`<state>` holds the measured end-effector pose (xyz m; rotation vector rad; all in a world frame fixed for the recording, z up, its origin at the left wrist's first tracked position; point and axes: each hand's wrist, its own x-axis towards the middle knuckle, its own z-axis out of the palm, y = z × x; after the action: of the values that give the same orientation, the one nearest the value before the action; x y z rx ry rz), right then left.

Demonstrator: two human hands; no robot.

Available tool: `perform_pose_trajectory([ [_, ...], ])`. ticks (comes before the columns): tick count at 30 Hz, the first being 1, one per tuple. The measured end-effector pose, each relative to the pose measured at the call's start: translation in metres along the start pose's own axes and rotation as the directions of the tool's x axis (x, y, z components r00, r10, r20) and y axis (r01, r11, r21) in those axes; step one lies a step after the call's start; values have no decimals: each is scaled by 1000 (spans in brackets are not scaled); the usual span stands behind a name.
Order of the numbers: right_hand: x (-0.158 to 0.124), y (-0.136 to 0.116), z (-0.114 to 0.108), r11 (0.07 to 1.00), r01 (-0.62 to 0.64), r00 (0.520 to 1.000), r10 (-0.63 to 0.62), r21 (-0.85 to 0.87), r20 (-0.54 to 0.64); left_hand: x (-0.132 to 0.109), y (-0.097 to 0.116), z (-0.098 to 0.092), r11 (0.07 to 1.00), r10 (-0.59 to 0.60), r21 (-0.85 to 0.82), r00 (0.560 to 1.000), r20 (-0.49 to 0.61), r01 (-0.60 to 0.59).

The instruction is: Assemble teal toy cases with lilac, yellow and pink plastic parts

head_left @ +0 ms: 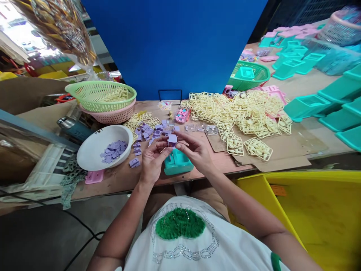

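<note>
Between the fingertips of my left hand [153, 160] and my right hand [196, 152] is a small purple plastic box-like piece [172, 140]. Both hands are closed on it, thumbs on the near side. Just below it, a teal plastic case [178, 170] rests at the table's front edge, partly covered by my hands. Loose purple parts [146, 131] lie scattered beyond and left of my left hand. A white bowl [84, 150] to the left holds flat purple pieces [114, 149].
Cream part frames [237, 109] are heaped at the right on cardboard [284, 162]. Stacked green [81, 99] and pink baskets [124, 114] stand at the back left. A blue board [175, 45] rises behind. Teal cases [307, 105] crowd the far right; a yellow bin [270, 203] sits below.
</note>
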<state>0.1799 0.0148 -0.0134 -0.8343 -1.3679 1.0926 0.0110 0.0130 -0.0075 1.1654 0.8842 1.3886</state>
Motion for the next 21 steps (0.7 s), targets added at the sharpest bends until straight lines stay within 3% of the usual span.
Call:
perform_pose_trajectory([
  [6, -2, 6, 7, 998, 60, 994, -59, 0, -87, -9, -8, 2, 995, 95, 36, 995, 9, -95],
  [11, -1, 4, -2, 998, 62, 995, -64, -34, -79, -12, -8, -9, 978, 140, 146, 987, 81, -150],
  [17, 0, 5, -30, 937, 167, 979, -120, -308, 167, -29, -34, -41, 905, 38, 410, 983, 182, -111],
  [21, 2, 10, -33, 890, 244, 956, -154, -385, 250, -38, -56, -48, 884, -61, 467, 984, 169, -25],
])
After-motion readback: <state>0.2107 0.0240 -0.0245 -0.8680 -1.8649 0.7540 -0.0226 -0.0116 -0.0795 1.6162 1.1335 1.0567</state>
